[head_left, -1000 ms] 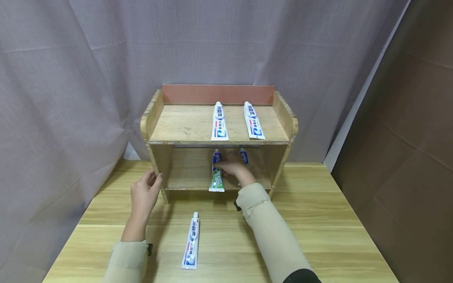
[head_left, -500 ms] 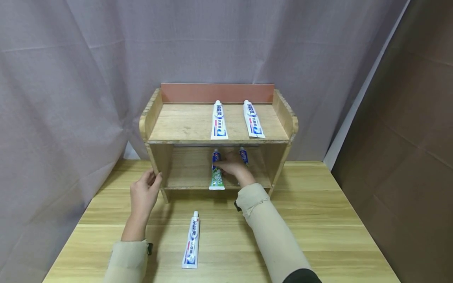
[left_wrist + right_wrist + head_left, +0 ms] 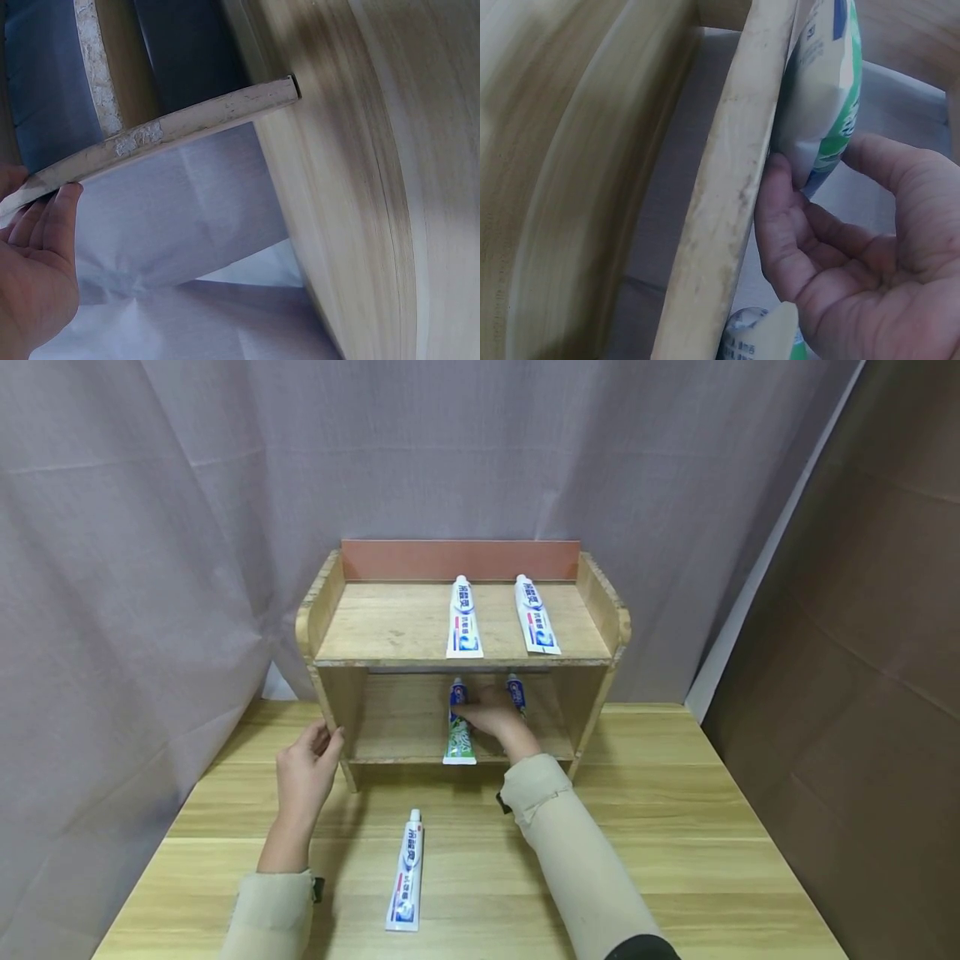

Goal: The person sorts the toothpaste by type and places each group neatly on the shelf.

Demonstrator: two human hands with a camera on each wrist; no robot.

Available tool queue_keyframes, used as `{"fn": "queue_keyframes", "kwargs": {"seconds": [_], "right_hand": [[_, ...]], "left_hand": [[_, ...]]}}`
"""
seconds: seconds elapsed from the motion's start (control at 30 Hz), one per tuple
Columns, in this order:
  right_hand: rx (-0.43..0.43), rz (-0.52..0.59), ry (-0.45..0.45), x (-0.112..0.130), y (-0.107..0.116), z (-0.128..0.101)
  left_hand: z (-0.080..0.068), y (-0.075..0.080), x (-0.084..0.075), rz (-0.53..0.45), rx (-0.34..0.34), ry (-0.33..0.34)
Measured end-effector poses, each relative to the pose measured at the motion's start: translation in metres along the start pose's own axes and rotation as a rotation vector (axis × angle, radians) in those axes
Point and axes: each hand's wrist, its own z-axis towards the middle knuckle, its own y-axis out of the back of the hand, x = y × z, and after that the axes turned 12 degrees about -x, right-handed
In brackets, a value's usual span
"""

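Note:
My left hand (image 3: pixel 307 768) grips the front edge of the left side panel of a small wooden shelf (image 3: pixel 390 662). In the left wrist view, the thumb lies on one side of that panel and the fingers (image 3: pixel 60 225) on the other. Inside the lower tier, my right hand (image 3: pixel 491 714) holds a blue and green toothpaste tube (image 3: pixel 459 739) between thumb and fingers; the right wrist view shows the tube (image 3: pixel 817 105) close against the shelf board. A second blue-capped tube (image 3: pixel 516 690) lies to the right of it, partly hidden by the hand.
Two white toothpaste tubes lie on the top tier, one near the middle (image 3: pixel 465 622) and one to the right (image 3: pixel 537 618). Another white tube (image 3: pixel 405 877) rests on the wooden table (image 3: pixel 712 860) before the shelf. Grey cloth (image 3: pixel 225 485) hangs behind.

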Motion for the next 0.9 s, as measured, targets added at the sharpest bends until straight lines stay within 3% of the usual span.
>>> {"fn": "queue_keyframes", "kwargs": {"seconds": [0.9], "right_hand": [[-0.013,-0.086,0.131,-0.004,0.012,-0.028]], "left_hand": [[0.0,0.0,0.001,0.004,0.005,-0.008]]}}
